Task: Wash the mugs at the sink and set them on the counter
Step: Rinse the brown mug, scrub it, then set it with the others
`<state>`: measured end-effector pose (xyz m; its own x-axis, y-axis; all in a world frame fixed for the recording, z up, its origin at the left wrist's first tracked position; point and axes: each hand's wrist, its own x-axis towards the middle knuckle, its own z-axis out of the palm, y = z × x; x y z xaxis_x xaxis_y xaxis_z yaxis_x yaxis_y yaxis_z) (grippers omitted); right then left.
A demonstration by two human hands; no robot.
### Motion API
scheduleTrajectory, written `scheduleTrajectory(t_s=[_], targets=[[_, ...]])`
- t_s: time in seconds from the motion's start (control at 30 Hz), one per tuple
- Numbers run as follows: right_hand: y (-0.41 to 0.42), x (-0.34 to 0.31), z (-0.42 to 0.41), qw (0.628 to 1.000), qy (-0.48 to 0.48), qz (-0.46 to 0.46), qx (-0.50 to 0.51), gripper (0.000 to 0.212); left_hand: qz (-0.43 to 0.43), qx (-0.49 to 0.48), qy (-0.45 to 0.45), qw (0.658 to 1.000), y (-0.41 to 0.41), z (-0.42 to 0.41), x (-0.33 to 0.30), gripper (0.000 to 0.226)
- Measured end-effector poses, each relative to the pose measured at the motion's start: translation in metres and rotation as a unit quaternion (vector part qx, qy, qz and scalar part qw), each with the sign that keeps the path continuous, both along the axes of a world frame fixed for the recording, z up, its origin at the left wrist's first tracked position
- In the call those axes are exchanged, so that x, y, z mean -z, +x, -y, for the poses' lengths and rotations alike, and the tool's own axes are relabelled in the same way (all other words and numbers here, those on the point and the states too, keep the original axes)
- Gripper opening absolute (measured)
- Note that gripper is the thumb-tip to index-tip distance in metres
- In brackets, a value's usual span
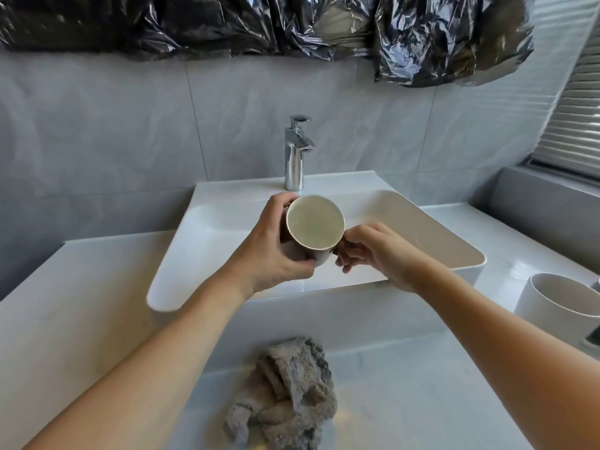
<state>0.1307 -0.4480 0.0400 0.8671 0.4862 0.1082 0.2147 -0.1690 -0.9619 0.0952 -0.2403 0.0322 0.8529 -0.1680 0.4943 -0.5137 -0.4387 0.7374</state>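
- You held the mug [314, 227] over the sink [422, 232] basin, just in front of the tap [296, 154], mouth tilted toward you.
- Your left hand [276, 245] was wrapped round the mug body, fingers curled; your right hand [370, 250] pinched its handle side.
- No water was seen running. Judgement: keep the mug over the basin and the left grip firm while you rinse.
- A crumpled grey cloth [285, 394] lay at the counter [97, 287] front edge; a white cup [558, 306] stood at its right edge, well apart from the mug.
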Motion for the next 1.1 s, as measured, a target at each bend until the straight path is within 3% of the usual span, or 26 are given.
scheduleTrajectory(t_s=[0.13,0.3,0.37,0.47,0.57,0.63,0.7,0.77,0.8,0.87,1.0,1.1], targets=[[0.002,0.005,0.001,0.999,-0.013,0.037,0.034,0.03,0.003,-0.012,0.034,0.999,0.006,-0.002,0.002,0.086],[0.005,0.009,-0.002,0.986,-0.097,0.091,0.104,0.034,-0.035,-0.056,0.094,0.993,0.0,-0.007,0.001,0.083],[0.002,0.008,-0.003,0.979,-0.122,0.107,0.12,0.035,-0.011,-0.116,0.106,0.988,-0.018,-0.009,-0.002,0.068],[-0.005,0.008,-0.005,0.973,-0.145,0.14,0.116,0.033,0.063,-0.169,0.061,0.982,-0.063,-0.001,-0.001,0.025],[-0.012,0.008,-0.007,0.96,-0.181,0.18,0.111,0.033,0.002,-0.163,0.147,0.976,-0.104,0.013,0.014,0.017],[-0.015,0.008,-0.007,0.954,-0.196,0.197,0.108,0.031,-0.08,-0.18,0.274,0.941,-0.121,0.023,0.028,0.034],[-0.017,0.008,-0.007,0.952,-0.199,0.203,0.112,0.031,-0.118,-0.244,0.418,0.867,-0.129,0.032,0.04,0.054],[-0.017,0.007,-0.007,0.952,-0.195,0.203,0.118,0.03,-0.145,-0.299,0.474,0.815,-0.131,0.036,0.043,0.053],[-0.017,0.007,-0.006,0.952,-0.194,0.205,0.12,0.03,-0.16,-0.31,0.468,0.812,-0.131,0.035,0.044,0.043],[-0.018,0.008,-0.006,0.951,-0.192,0.209,0.121,0.031,-0.169,-0.307,0.395,0.849,-0.129,0.029,0.042,0.022],[-0.014,0.01,-0.006,0.951,-0.176,0.22,0.131,0.033,-0.14,-0.298,0.116,0.937,-0.125,0.017,0.014,0.006],[-0.011,0.012,-0.005,0.95,-0.158,0.23,0.143,0.034,-0.108,-0.271,-0.09,0.952,-0.112,0.011,-0.014,0.004]])
